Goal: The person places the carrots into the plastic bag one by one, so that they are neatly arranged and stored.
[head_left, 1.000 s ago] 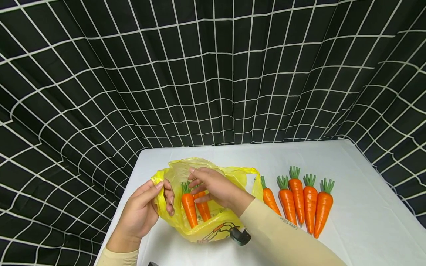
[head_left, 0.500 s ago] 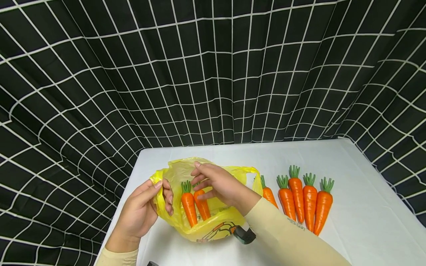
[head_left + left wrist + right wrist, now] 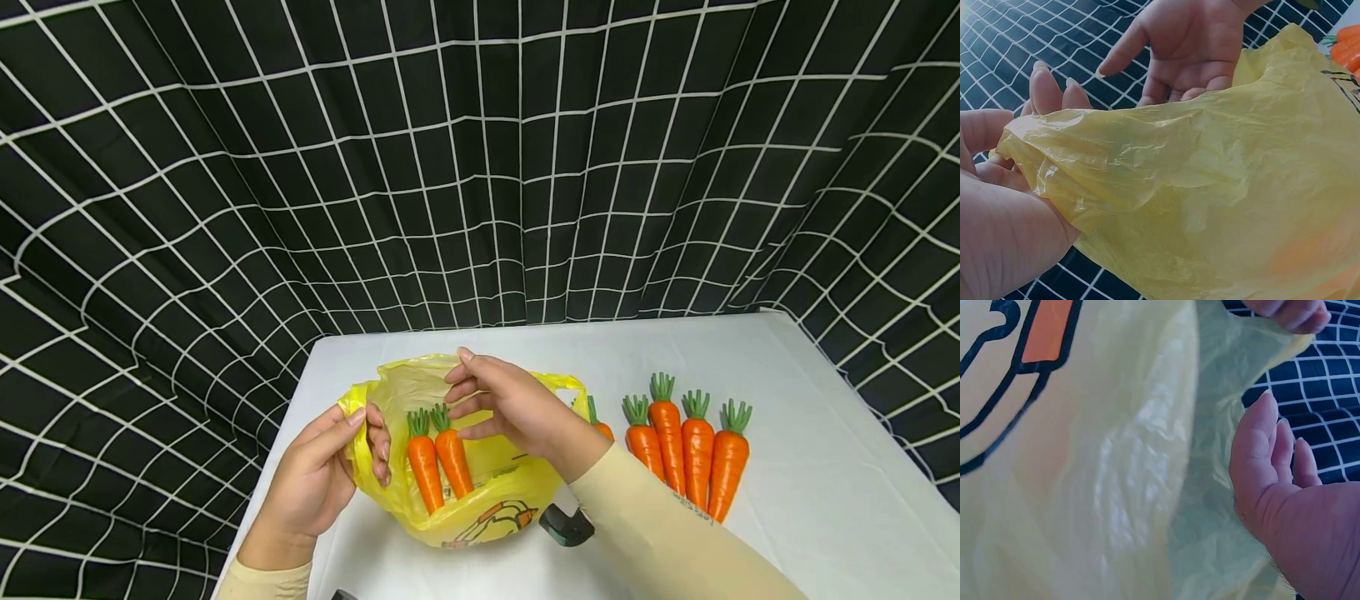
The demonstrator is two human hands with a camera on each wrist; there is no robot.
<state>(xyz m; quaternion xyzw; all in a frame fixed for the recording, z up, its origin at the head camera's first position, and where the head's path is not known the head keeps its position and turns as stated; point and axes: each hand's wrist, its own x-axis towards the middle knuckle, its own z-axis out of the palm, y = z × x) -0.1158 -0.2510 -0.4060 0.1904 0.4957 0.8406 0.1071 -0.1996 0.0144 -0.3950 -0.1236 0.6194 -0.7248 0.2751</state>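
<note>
A yellow plastic bag (image 3: pixel 517 492) lies on the table with its mouth spread wide. My left hand (image 3: pixel 318 471) pinches the bag's left edge between thumb and fingers; the left wrist view shows the gathered plastic (image 3: pixel 1041 147) in that grip. Two orange carrots (image 3: pixel 426 471) with green tops lie side by side inside the bag. Over the bag's mouth, right of the carrots, is my right hand (image 3: pixel 517 408), fingers spread loosely and holding nothing. In the right wrist view, the right hand's fingers (image 3: pixel 1257 437) are relaxed beside the bag's wall.
Several carrots (image 3: pixel 697 454) lie in a row on the white table (image 3: pixel 817 467) to the right, partly behind the right sleeve (image 3: pixel 660 525). One more carrot (image 3: pixel 602 429) shows just past the bag's handle. A black gridded curtain (image 3: pixel 495 192) surrounds the table.
My right hand has drawn back up and to the right, away from the two carrots in the bag, uncovering the second one. The left hand keeps its hold on the bag's edge.
</note>
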